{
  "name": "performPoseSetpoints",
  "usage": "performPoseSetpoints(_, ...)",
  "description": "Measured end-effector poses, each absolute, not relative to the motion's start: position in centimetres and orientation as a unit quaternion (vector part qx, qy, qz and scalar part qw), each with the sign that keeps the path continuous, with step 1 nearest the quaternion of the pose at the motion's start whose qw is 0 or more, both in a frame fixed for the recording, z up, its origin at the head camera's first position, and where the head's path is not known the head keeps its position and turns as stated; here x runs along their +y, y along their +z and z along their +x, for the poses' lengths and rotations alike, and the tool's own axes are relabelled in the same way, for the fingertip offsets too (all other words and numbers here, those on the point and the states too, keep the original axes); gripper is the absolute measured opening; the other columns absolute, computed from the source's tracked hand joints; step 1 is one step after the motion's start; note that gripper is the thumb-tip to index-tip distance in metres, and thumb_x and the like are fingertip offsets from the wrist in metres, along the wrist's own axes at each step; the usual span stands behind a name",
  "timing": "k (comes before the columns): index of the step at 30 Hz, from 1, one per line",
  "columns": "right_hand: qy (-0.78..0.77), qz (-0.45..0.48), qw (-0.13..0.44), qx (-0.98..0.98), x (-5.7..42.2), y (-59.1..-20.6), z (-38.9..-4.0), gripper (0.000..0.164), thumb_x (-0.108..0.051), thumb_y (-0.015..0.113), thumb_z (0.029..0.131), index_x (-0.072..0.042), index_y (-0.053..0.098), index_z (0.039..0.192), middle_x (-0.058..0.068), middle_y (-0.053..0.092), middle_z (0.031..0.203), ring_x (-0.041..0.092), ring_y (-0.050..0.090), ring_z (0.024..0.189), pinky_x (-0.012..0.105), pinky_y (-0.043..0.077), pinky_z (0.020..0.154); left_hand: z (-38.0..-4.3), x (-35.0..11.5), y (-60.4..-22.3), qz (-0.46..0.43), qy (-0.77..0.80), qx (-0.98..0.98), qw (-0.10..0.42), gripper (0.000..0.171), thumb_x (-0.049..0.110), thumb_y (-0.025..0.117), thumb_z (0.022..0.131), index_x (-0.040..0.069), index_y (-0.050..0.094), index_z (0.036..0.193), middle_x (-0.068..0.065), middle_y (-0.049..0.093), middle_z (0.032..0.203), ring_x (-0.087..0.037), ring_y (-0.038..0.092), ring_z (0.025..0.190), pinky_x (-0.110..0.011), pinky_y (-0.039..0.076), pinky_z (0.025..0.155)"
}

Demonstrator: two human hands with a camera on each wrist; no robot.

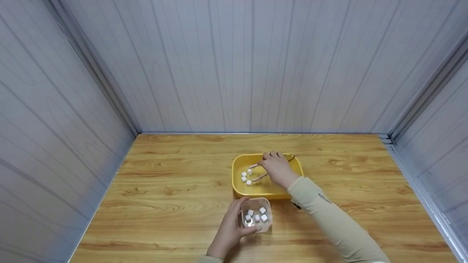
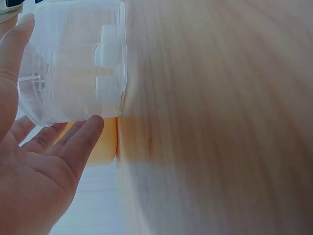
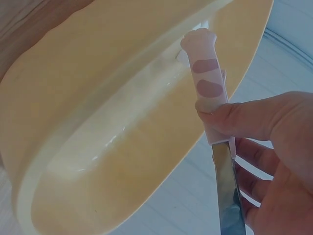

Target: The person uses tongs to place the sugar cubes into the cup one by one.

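My right hand (image 1: 278, 170) holds a pair of tongs (image 3: 208, 81) over the yellow basin, thumb on one arm and fingers on the other. The tongs are metal with pink, paw-shaped tips, which stand apart in the head view near several white cubes (image 1: 244, 179) on the basin floor. My left hand (image 1: 230, 225) grips a clear plastic box (image 2: 73, 98) by its sides, thumb along the near side and fingers at the far left. Several white cubes (image 1: 257, 218) lie inside this box. It sits just in front of the basin.
The yellow basin (image 1: 236, 182) stands on a wood-grain table (image 1: 175, 190). Pale panelled walls (image 1: 234, 73) rise behind the table and on both sides. My right forearm, in a beige sleeve (image 1: 329, 215), crosses over the table at the right.
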State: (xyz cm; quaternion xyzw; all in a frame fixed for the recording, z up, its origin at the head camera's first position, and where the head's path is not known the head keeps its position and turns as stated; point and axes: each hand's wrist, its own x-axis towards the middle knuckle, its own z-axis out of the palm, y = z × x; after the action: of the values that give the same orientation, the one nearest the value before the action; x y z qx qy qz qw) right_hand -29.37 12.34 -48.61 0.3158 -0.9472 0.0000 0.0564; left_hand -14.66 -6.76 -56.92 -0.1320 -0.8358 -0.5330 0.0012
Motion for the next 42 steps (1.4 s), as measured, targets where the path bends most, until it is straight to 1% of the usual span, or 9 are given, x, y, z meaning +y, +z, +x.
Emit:
performPoseSetpoints(4, -0.007, 0.316, 0.063, -0.946, 12.22, -48.71, -29.54, 0.038, 0.005, 0.073, 0.078, -0.014, 0.071, 0.111, 0.009, 0.06, 0.101, 0.03, 0.053, 0.094, 0.046, 0.043, 0.082, -14.65, -6.8, -56.82, -0.132, -0.531, -0.837, -0.001, 0.091, 0.028, 0.086, 0.065, 0.017, 0.04, 0.143, -0.005, 0.044, 0.139, -0.027, 0.04, 0.128, -0.048, 0.03, 0.109)
performPoseSetpoints(10, -0.019, 0.318, 0.061, -0.946, 12.12, -48.76, -29.68, 0.039, 0.003, 0.074, 0.077, -0.015, 0.071, 0.111, 0.01, 0.06, 0.103, 0.03, 0.053, 0.097, 0.045, 0.043, 0.081, -14.76, -6.86, -56.88, -0.136, -0.537, -0.833, -0.007, 0.091, 0.029, 0.087, 0.065, 0.017, 0.04, 0.142, -0.003, 0.046, 0.136, -0.025, 0.042, 0.127, -0.046, 0.031, 0.108)
performPoseSetpoints(14, -0.019, 0.315, 0.057, -0.947, 12.02, -48.85, -29.74, 0.037, 0.002, 0.074, 0.078, -0.014, 0.071, 0.11, 0.01, 0.06, 0.102, 0.03, 0.053, 0.096, 0.045, 0.042, 0.081, -14.78, -6.87, -57.0, -0.133, -0.543, -0.829, -0.008, 0.091, 0.027, 0.087, 0.064, 0.018, 0.041, 0.141, -0.005, 0.046, 0.136, -0.026, 0.042, 0.127, -0.047, 0.03, 0.109)
performPoseSetpoints(19, -0.021, 0.315, 0.059, -0.947, 11.81, -48.87, -29.82, 0.035, 0.001, 0.074, 0.078, -0.014, 0.071, 0.11, 0.01, 0.06, 0.101, 0.03, 0.053, 0.095, 0.046, 0.042, 0.081, -14.75, -6.87, -57.03, -0.127, -0.54, -0.832, -0.008, 0.09, 0.026, 0.087, 0.064, 0.019, 0.041, 0.142, -0.004, 0.045, 0.138, -0.027, 0.041, 0.128, -0.048, 0.03, 0.109)
performPoseSetpoints(24, -0.029, 0.312, 0.055, -0.948, 11.66, -48.89, -29.8, 0.033, 0.001, 0.073, 0.079, -0.014, 0.071, 0.108, 0.01, 0.059, 0.102, 0.03, 0.052, 0.096, 0.046, 0.042, 0.083, -14.74, -6.86, -56.92, -0.131, -0.534, -0.835, -0.004, 0.091, 0.026, 0.087, 0.064, 0.015, 0.04, 0.142, -0.004, 0.045, 0.138, -0.027, 0.041, 0.128, -0.047, 0.03, 0.109)
performPoseSetpoints(28, -0.036, 0.307, 0.048, -0.95, 11.56, -49.0, -29.8, 0.031, 0.0, 0.072, 0.081, -0.015, 0.071, 0.109, 0.009, 0.058, 0.102, 0.03, 0.052, 0.097, 0.046, 0.041, 0.084, -14.73, -6.87, -56.87, -0.136, -0.532, -0.836, -0.001, 0.092, 0.027, 0.087, 0.065, 0.014, 0.039, 0.143, -0.005, 0.045, 0.138, -0.027, 0.041, 0.128, -0.047, 0.031, 0.109)
performPoseSetpoints(32, -0.037, 0.304, 0.047, -0.951, 11.51, -49.13, -29.83, 0.03, -0.001, 0.072, 0.081, -0.015, 0.071, 0.108, 0.009, 0.058, 0.101, 0.03, 0.051, 0.096, 0.045, 0.041, 0.084, -14.73, -6.9, -56.94, -0.138, -0.529, -0.837, 0.002, 0.092, 0.029, 0.086, 0.065, 0.015, 0.039, 0.143, -0.004, 0.045, 0.137, -0.027, 0.042, 0.127, -0.047, 0.031, 0.108)
performPoseSetpoints(37, -0.049, 0.304, 0.045, -0.95, 11.42, -49.19, -29.87, 0.034, -0.003, 0.074, 0.08, -0.016, 0.07, 0.112, 0.009, 0.058, 0.102, 0.03, 0.051, 0.096, 0.045, 0.041, 0.085, -14.7, -6.94, -56.97, -0.145, -0.533, -0.833, 0.012, 0.091, 0.031, 0.086, 0.065, 0.015, 0.041, 0.142, -0.004, 0.046, 0.136, -0.025, 0.042, 0.126, -0.047, 0.032, 0.108)
performPoseSetpoints(42, -0.05, 0.301, 0.048, -0.951, 11.35, -49.3, -30.02, 0.033, -0.004, 0.073, 0.082, -0.017, 0.071, 0.112, 0.008, 0.058, 0.101, 0.029, 0.051, 0.095, 0.045, 0.042, 0.084, -14.78, -6.91, -56.94, -0.148, -0.536, -0.831, 0.01, 0.09, 0.034, 0.086, 0.065, 0.017, 0.041, 0.141, -0.007, 0.047, 0.135, -0.023, 0.042, 0.126, -0.047, 0.031, 0.108)
